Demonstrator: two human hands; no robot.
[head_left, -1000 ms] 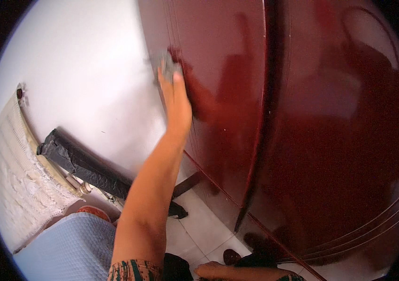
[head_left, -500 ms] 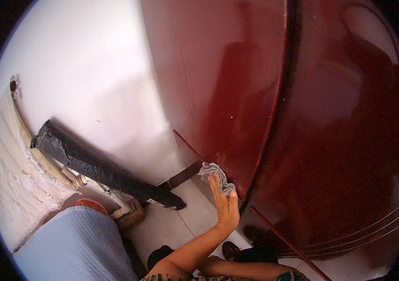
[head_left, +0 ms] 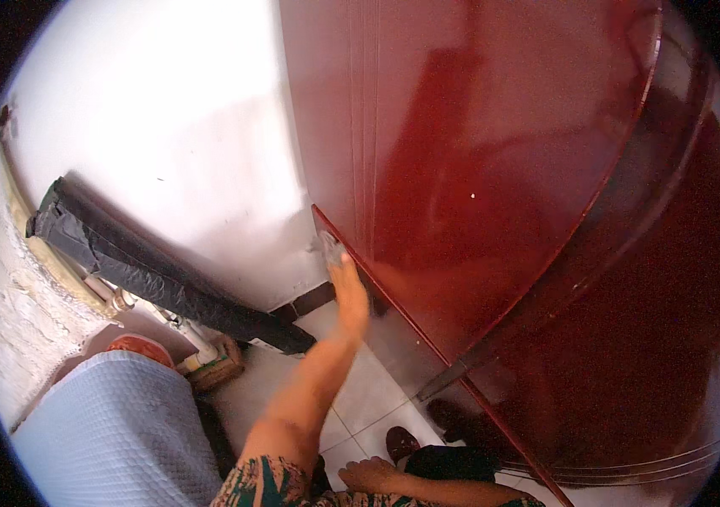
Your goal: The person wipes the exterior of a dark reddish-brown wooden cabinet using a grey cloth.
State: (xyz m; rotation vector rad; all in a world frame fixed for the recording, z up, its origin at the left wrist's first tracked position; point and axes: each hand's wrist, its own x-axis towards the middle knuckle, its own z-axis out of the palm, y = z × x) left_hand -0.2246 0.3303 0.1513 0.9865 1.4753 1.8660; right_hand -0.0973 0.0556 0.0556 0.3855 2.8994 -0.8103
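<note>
Right hand (head_left: 366, 475) in front of cabinet (head_left: 495, 220), grip unclear. Left hand (head_left: 351, 297) grasping grey cloth (head_left: 330, 247) (slightly blurred) at cabinet's lower left edge. Left of cabinet: black roll (head_left: 153, 262), white wall (head_left: 199, 101) behind.

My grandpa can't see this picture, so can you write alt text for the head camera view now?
A person's left hand holds a grey cloth by the slanting edge of a glossy dark-red panel; the right hand is near the bottom. At left are a black-wrapped roll and light-blue quilted fabric.
</note>
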